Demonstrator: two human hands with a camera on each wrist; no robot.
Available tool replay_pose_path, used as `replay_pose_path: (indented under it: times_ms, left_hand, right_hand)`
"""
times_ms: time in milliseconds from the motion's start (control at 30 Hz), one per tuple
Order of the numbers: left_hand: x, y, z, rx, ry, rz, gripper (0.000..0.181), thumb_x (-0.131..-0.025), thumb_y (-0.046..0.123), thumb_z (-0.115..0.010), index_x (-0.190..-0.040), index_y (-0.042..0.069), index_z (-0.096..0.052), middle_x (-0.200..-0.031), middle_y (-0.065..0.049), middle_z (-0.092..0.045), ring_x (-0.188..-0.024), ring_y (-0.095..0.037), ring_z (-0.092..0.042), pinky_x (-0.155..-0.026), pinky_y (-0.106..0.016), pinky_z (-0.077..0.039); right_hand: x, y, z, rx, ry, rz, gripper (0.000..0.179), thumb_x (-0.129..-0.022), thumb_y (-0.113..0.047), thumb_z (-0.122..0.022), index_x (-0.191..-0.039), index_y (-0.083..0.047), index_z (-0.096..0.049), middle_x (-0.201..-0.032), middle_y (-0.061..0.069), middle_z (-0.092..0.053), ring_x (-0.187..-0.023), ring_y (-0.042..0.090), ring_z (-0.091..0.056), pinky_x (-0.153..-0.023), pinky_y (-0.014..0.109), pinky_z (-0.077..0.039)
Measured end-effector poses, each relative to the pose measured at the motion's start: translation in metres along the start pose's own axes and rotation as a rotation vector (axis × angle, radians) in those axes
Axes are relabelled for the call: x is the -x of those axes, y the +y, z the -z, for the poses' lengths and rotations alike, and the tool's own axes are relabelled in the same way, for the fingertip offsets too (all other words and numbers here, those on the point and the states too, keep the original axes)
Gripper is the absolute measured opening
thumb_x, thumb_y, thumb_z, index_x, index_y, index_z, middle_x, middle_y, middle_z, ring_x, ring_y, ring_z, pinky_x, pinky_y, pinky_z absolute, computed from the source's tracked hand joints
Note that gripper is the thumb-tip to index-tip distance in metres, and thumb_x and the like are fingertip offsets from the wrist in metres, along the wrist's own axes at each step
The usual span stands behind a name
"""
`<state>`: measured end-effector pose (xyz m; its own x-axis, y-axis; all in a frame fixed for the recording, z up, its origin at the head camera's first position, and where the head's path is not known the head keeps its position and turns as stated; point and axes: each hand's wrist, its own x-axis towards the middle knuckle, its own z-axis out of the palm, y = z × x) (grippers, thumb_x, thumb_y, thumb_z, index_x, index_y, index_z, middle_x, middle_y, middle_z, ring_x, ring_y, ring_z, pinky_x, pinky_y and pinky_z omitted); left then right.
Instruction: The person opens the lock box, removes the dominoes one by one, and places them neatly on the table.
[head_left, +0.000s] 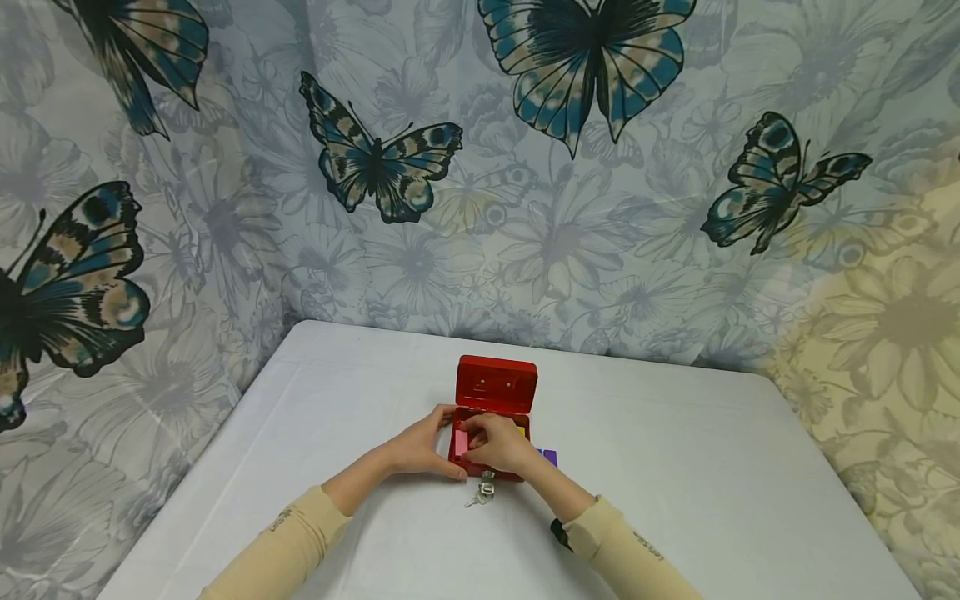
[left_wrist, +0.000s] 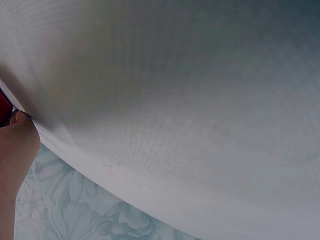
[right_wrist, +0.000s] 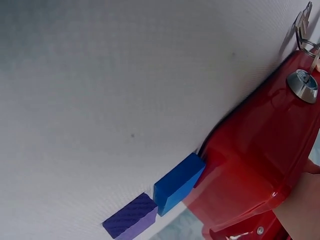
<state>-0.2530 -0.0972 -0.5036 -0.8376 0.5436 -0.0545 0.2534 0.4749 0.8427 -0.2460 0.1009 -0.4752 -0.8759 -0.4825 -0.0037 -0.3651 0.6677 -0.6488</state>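
A red cash box (head_left: 491,477) stands on the table with its lid (head_left: 496,383) raised. My left hand (head_left: 417,442) holds the box's left side, thumb near the front corner and fingers toward the back one. Reaching inside, my right hand (head_left: 497,443) pinches a pink block (head_left: 462,442) between thumb and fingers, at the left of the box. Part of a yellow block (head_left: 521,430) shows beyond the right hand, which hides much of the interior. Keys (head_left: 474,502) hang at the lock (right_wrist: 303,85) on the box's front.
A blue block (right_wrist: 177,185) and a purple block (right_wrist: 131,217) lie on the white tablecloth (head_left: 675,467), just outside the box's right side. Wall fabric with butterflies (head_left: 378,162) rises behind the table. A dark band (head_left: 561,533) circles the right wrist.
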Motion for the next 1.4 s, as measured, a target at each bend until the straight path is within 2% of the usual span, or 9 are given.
replay_pose_path:
  times_ms: [267,567,1067,1233,1400]
  left_hand:
    - [0.000,0.001,0.000,-0.003,0.001,0.002,0.099,-0.069,0.036,-0.088,-0.146,0.014,-0.029,-0.147,-0.006,-0.041,-0.138,-0.027,-0.036,-0.111,-0.051,-0.031]
    - [0.000,0.000,0.000,-0.010,0.003,-0.005,0.100,-0.069,0.037,-0.088,-0.146,0.013,-0.029,-0.147,-0.006,-0.041,-0.138,-0.027,-0.036,-0.111,-0.051,-0.032]
    - [-0.001,-0.001,0.000,-0.010,0.004,0.008,0.102,-0.068,0.037,-0.089,-0.147,0.013,-0.029,-0.148,-0.005,-0.041,-0.138,-0.026,-0.036,-0.111,-0.050,-0.032]
    - [0.000,0.000,0.000,-0.005,0.003,0.003,0.101,-0.068,0.036,-0.089,-0.146,0.012,-0.029,-0.147,-0.006,-0.041,-0.137,-0.026,-0.037,-0.111,-0.050,-0.032]
    - [-0.001,0.000,-0.001,0.005,0.001,0.006,0.101,-0.069,0.036,-0.088,-0.147,0.012,-0.028,-0.148,-0.005,-0.040,-0.137,-0.028,-0.036,-0.111,-0.051,-0.032]
  right_hand:
    - [0.003,0.002,0.003,-0.023,-0.004,-0.022,0.039,-0.080,-0.013,-0.079,-0.116,-0.002,-0.066,-0.098,0.007,-0.067,-0.083,0.017,-0.060,-0.079,0.036,-0.057]
    - [0.005,0.012,0.003,-0.047,0.004,-0.010,0.038,-0.080,-0.010,-0.079,-0.115,-0.002,-0.066,-0.099,0.006,-0.069,-0.085,0.018,-0.065,-0.080,0.035,-0.057]
    - [0.017,0.015,0.014,-0.169,0.012,-0.031,0.039,-0.082,-0.011,-0.078,-0.118,-0.002,-0.066,-0.106,0.011,-0.069,-0.092,0.024,-0.067,-0.081,0.037,-0.057]
    - [0.023,0.017,0.020,-0.195,0.027,-0.077,0.038,-0.082,-0.014,-0.078,-0.118,-0.006,-0.067,-0.101,0.008,-0.070,-0.091,0.022,-0.068,-0.080,0.037,-0.057]
    - [0.029,0.018,0.025,-0.270,0.051,-0.121,0.042,-0.082,-0.017,-0.079,-0.120,-0.005,-0.065,-0.105,0.010,-0.070,-0.094,0.024,-0.068,-0.080,0.037,-0.057]
